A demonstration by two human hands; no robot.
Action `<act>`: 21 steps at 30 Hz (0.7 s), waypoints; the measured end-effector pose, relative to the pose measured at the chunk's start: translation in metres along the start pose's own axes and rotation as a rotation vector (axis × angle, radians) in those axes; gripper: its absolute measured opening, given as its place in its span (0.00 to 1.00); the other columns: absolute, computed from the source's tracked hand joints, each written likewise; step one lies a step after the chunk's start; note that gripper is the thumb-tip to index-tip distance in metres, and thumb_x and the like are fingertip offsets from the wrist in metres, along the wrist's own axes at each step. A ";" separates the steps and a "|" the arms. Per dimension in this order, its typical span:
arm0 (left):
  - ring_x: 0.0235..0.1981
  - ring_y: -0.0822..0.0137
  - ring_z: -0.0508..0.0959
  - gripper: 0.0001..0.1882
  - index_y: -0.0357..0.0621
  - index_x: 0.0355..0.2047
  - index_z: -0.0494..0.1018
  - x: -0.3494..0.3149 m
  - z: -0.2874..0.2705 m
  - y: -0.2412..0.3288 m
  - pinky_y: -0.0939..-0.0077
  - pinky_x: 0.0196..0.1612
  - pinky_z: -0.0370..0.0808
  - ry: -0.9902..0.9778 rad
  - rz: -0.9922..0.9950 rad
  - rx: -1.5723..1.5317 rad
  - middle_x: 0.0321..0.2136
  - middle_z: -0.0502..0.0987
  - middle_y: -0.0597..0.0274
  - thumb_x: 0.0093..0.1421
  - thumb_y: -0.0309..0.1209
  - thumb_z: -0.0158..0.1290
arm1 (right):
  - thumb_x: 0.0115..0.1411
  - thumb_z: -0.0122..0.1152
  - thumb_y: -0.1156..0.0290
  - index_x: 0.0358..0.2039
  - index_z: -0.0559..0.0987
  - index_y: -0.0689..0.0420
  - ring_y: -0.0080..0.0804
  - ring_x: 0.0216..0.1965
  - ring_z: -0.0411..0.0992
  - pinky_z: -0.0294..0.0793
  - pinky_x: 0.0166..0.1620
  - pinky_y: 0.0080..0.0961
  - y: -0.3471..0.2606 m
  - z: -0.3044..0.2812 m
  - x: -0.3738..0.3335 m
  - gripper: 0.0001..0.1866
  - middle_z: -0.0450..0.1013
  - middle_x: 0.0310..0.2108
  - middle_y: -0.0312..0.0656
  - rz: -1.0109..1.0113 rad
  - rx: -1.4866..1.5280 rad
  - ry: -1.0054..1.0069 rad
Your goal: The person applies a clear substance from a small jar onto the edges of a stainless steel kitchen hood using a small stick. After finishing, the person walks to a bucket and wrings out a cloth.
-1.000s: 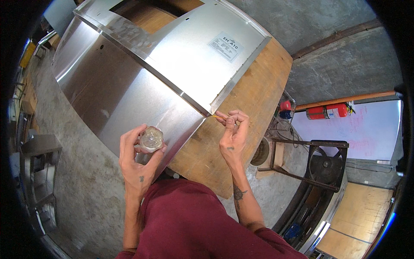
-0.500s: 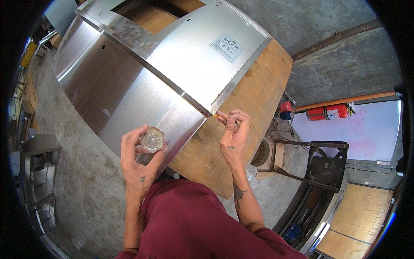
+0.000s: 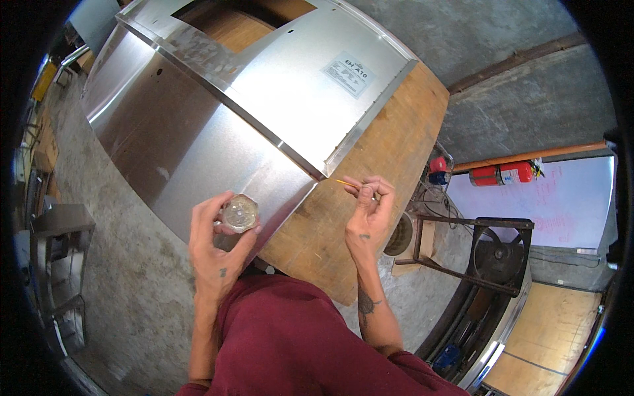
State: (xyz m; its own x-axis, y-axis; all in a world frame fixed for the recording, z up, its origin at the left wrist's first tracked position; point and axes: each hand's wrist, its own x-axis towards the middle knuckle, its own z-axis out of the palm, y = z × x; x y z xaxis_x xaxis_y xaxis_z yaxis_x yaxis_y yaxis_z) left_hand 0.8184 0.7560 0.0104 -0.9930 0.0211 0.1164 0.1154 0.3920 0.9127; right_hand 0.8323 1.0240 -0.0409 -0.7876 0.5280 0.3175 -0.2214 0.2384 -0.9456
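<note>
My left hand (image 3: pixel 214 241) is wrapped round a small faceted glass jar (image 3: pixel 240 213), its top facing up; what is inside I cannot make out. It hovers just over the near side of a large box-like sheet-metal housing (image 3: pixel 198 158). Between the thumb and fingers of my right hand (image 3: pixel 370 211) is a thin yellow-orange stick (image 3: pixel 346 184), pointing left toward the housing's near corner. A short gap separates its tip from the metal there. Whether the stick ends in bristles is too small to tell.
Under the housing is a wooden tabletop (image 3: pixel 389 125), reaching out to the right. A rectangular opening (image 3: pixel 238 23) cuts the housing's top. To the right are a framed fan (image 3: pixel 498 254), a red fire extinguisher (image 3: pixel 515 173) and a whiteboard (image 3: pixel 568 204). Metal shelving (image 3: pixel 63 264) stands at left.
My right hand has drawn back to the right and slightly down, taking the stick off the housing's corner. My left hand has shifted a little right with the jar.
</note>
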 end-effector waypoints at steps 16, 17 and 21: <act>0.53 0.56 0.83 0.37 0.45 0.65 0.80 0.014 0.034 0.006 0.64 0.50 0.84 -0.100 0.260 0.081 0.56 0.79 0.52 0.55 0.21 0.77 | 0.68 0.75 0.80 0.49 0.84 0.63 0.44 0.50 0.78 0.82 0.48 0.38 -0.092 0.033 -0.010 0.11 0.76 0.50 0.50 -0.326 -0.442 -0.367; 0.54 0.58 0.83 0.37 0.46 0.66 0.80 0.013 0.035 0.007 0.66 0.49 0.85 -0.102 0.266 0.082 0.57 0.80 0.53 0.54 0.21 0.76 | 0.68 0.75 0.80 0.48 0.84 0.63 0.44 0.49 0.78 0.82 0.47 0.37 -0.091 0.033 -0.008 0.10 0.76 0.49 0.50 -0.358 -0.457 -0.362; 0.51 0.53 0.84 0.35 0.43 0.65 0.80 0.013 0.035 0.009 0.60 0.51 0.85 -0.096 0.269 0.071 0.53 0.78 0.50 0.56 0.24 0.77 | 0.68 0.75 0.81 0.47 0.84 0.64 0.43 0.46 0.78 0.82 0.44 0.36 -0.089 0.036 0.000 0.09 0.76 0.48 0.50 -0.456 -0.516 -0.367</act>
State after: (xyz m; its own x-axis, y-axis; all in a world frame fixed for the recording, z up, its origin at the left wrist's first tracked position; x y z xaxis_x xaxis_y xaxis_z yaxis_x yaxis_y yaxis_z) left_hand 0.8060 0.7916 0.0060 -0.9252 0.2190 0.3098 0.3762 0.4236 0.8240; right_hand 0.8318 0.9734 0.0410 -0.8428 0.0045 0.5382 -0.3446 0.7636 -0.5460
